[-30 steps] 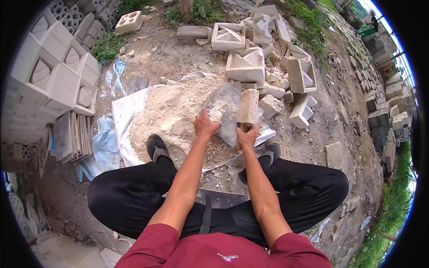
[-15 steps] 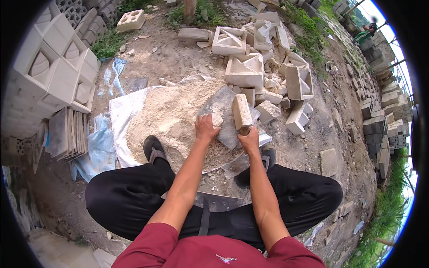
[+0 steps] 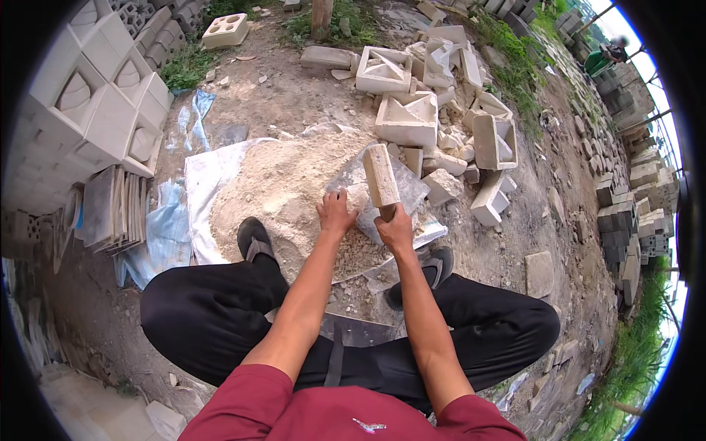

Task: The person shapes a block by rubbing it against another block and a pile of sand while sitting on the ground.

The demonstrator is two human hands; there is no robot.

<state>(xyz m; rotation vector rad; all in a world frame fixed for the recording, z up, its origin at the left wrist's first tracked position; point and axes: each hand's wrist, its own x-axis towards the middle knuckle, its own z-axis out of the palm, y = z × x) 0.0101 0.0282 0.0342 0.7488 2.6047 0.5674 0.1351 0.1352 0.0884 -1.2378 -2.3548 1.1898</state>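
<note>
My right hand (image 3: 395, 228) grips the short handle of a mallet with a thick, dusty, block-shaped head (image 3: 381, 176). The head is raised and points away from me, above a flat grey slab (image 3: 404, 187). Just left of it, my left hand (image 3: 337, 212) is closed on a pale broken chunk of block (image 3: 357, 195) at the slab's left edge; its fingertips are partly hidden. Left of that hand spreads a heap of pale crushed rubble and powder (image 3: 272, 180) on a white sheet (image 3: 209, 176).
Broken hollow blocks (image 3: 408, 121) are piled beyond the slab, to the right. Pale moulded blocks (image 3: 95, 110) are stacked at left, above thin leaning boards (image 3: 114, 209). My shoes (image 3: 256, 239) flank the heap's near side. Another person (image 3: 612, 53) is at the far right.
The mallet has moved left and its head has swung toward the chunk, with my right hand shifting left too. My left hand stays by the chunk.
</note>
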